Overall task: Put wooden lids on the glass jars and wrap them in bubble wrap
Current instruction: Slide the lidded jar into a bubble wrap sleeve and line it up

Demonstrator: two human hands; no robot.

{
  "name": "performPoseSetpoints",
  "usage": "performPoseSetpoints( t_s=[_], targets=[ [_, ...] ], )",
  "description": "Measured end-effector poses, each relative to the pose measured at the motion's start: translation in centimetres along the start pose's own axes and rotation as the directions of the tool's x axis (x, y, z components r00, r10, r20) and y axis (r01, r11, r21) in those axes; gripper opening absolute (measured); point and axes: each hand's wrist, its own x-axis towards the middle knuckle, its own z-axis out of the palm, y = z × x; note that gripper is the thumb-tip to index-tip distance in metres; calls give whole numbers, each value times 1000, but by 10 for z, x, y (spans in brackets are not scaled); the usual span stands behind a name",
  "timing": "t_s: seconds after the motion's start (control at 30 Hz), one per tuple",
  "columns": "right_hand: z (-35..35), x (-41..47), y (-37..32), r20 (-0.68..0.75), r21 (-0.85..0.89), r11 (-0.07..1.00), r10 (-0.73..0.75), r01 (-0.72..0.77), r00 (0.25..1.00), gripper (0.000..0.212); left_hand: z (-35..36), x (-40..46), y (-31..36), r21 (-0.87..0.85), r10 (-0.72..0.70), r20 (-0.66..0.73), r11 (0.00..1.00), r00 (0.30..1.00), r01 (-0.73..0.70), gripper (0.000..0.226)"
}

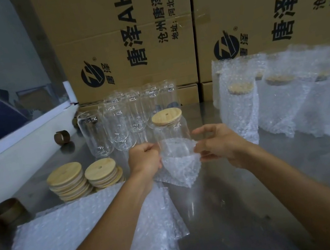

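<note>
Steel table (224, 180) | cardboard boxes (121, 33) behind | white ledge (20, 146) left

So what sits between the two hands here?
In the head view, a lidded glass jar stands between the left hand and right hand, its lower half in a bubble wrap bag.

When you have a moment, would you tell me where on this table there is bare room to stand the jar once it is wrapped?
The bare steel table shows between the right forearm and the wrapped jars. Another bare strip lies left of the empty jars, around the tape cores. It is crowded at the lid stacks and the bubble wrap sheets.
</note>
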Motion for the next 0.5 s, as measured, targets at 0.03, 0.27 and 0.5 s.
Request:
performPoseSetpoints(
  t_s=[0.03, 0.27, 0.5],
  targets=[
    [0, 1, 2, -37, -63, 998, -13, 11, 999, 32, 1, -1, 1, -12, 0, 12, 1000, 1000, 0, 27],
    [-1, 4, -4, -198, -10, 988, -153, 154, 968, 16, 4, -10, 14, -81, 9, 35, 997, 999, -6, 24],
    [-9, -6, -29, -250, 217, 939, -211, 267, 945, 18, 0, -12, 54, -196, 26, 47, 980, 999, -17, 14]
  ],
)
